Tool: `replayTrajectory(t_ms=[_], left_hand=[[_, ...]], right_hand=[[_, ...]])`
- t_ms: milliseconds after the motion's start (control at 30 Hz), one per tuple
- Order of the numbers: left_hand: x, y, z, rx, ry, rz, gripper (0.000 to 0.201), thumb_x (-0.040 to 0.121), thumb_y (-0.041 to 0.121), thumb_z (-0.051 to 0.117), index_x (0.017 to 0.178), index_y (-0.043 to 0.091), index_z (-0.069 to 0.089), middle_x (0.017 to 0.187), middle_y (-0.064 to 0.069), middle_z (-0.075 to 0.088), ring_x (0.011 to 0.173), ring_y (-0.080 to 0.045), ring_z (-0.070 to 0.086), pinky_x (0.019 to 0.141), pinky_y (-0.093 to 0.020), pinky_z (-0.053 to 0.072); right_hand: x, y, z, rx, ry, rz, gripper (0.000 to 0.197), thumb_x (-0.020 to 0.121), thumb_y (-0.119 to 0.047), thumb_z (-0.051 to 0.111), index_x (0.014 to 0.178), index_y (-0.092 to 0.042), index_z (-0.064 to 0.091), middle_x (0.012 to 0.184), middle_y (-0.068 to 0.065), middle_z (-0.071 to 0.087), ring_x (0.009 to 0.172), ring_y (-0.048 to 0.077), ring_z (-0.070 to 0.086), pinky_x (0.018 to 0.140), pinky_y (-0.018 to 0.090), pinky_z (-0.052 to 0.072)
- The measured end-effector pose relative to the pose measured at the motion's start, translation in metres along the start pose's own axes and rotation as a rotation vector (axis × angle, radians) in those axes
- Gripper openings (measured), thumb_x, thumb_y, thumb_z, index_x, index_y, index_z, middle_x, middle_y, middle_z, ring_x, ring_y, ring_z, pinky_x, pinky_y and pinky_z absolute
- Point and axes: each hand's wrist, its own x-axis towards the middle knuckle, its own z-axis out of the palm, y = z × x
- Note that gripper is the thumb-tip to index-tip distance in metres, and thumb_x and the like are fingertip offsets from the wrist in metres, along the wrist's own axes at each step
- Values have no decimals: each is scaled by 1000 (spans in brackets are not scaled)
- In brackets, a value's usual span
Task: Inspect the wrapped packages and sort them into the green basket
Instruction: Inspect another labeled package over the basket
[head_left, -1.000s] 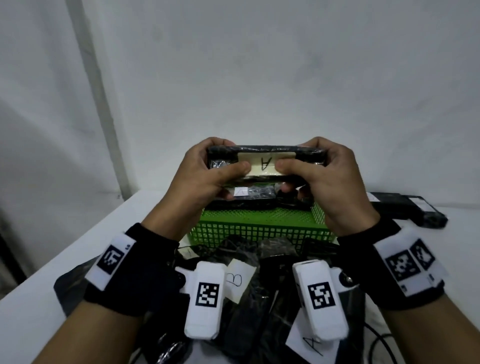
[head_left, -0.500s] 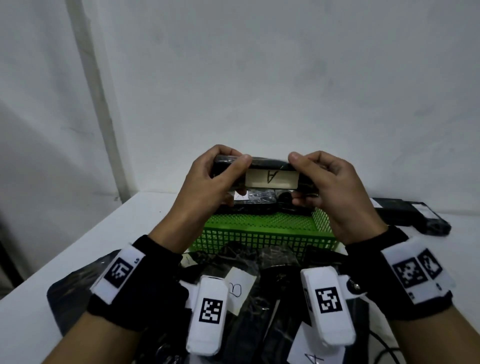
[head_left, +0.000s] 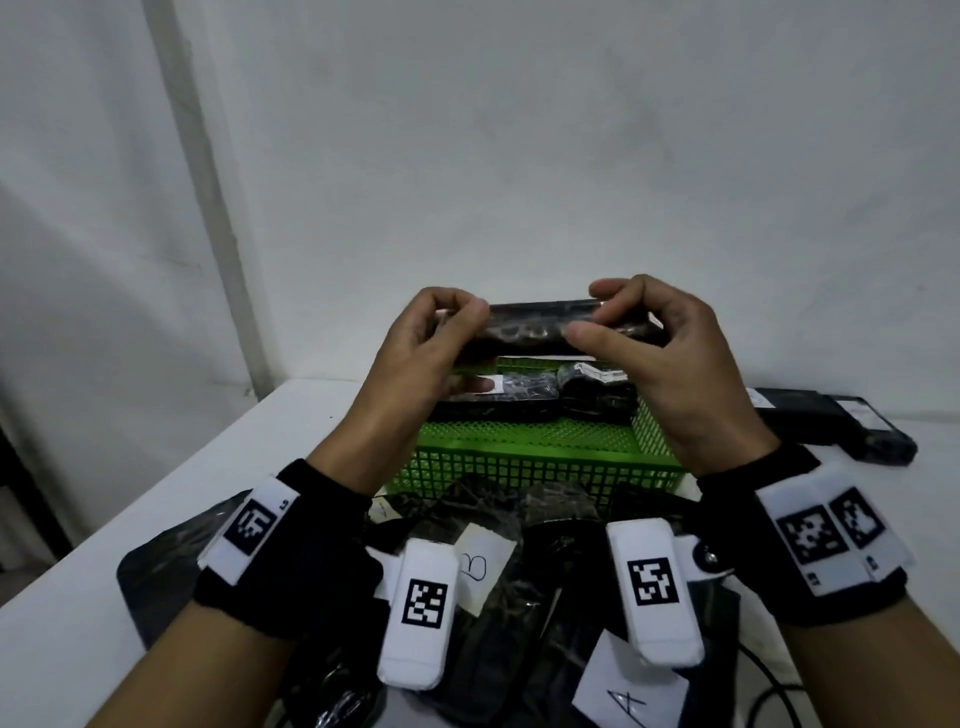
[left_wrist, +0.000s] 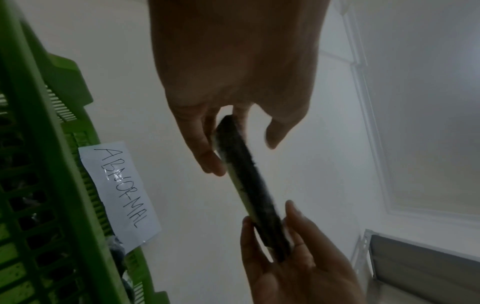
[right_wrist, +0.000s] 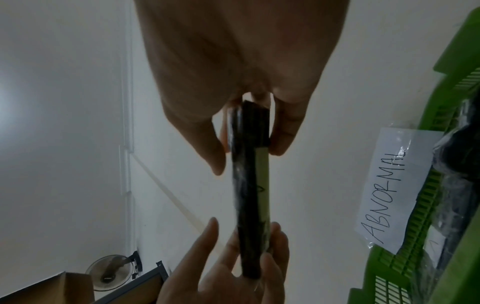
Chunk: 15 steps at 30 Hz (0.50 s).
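A flat black wrapped package (head_left: 540, 325) hangs in the air above the green basket (head_left: 530, 457), held by its two ends. My left hand (head_left: 441, 325) pinches the left end and my right hand (head_left: 608, 319) pinches the right end. Its glossy black side faces me in the head view, while the wrist views show it edge-on (left_wrist: 249, 189) (right_wrist: 250, 185) with a pale label along one face. Black wrapped packages (head_left: 524, 395) lie inside the basket. A white sheet reading ABNORMAL (left_wrist: 119, 193) (right_wrist: 394, 189) hangs on the basket's wall.
More black wrapped packages (head_left: 498, 561) lie piled on the white table (head_left: 67, 623) in front of the basket, with paper tags marked B (head_left: 478, 566) and A (head_left: 628, 696). A black device (head_left: 831, 421) lies at the right, beyond the basket. A white wall stands behind.
Both hands have turned the package over: the A label that faced me has rolled out of sight and the plain black side now faces me. The package also rose slightly.
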Motion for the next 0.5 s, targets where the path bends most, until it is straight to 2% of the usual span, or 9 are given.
replayTrajectory(t_ms=[67,100,167,233,300,400,467,500], left_hand=[[1,-2,-1,-29,13,-19,28,94,13,64,120,12,53,111,-14,61,84,-13,71,73,-28,58],[1,-3,-2,-32,21,-15,36,92,7,66,124,12,52,112,-16,60,83,-14,72,74,-28,59],[1,-4,-2,-10,22,11,42,88,-1,68,124,13,53,111,-14,60,83,-14,72,74,-28,59],[1,-5,-2,33,11,33,41,85,-5,70,118,16,57,104,-8,62,80,-11,70,71,-27,59],[1,-8,-2,76,7,33,39,83,-6,71,111,19,59,99,-3,62,78,-11,67,67,-27,59],[0,-11,4,140,3,28,36,83,-7,70,104,21,60,99,-2,62,77,-14,64,58,-24,55],[0,-12,6,170,8,61,35,84,-9,68,103,19,59,96,-1,62,73,-12,61,53,-22,51],[0,-13,6,173,16,76,35,84,-8,68,104,20,60,96,1,62,74,-12,61,54,-23,53]], right_hand=[[-1,0,-1,-37,4,-15,19,78,-24,82,75,-30,65,117,-7,68,112,7,64,97,39,53],[-2,1,0,-50,14,-36,19,80,-21,81,86,-29,65,118,-6,68,113,7,64,98,41,53],[-2,4,0,-50,37,-33,40,81,-19,81,112,-32,60,119,-5,68,114,11,64,94,40,55],[-2,6,-2,-7,6,55,52,79,-13,83,121,-32,59,115,-1,71,109,14,68,89,36,59],[0,7,-4,-21,-52,129,46,75,-6,84,112,-27,68,103,2,75,96,15,73,87,36,60],[1,7,-5,-17,-32,137,32,69,1,85,89,-22,75,83,-3,77,79,12,73,77,33,60],[2,9,-4,-19,-15,90,31,68,4,85,82,-22,75,78,-5,77,76,11,74,75,31,60],[2,10,-2,-25,-15,64,31,69,4,85,81,-23,74,78,-6,76,77,11,74,75,30,60]])
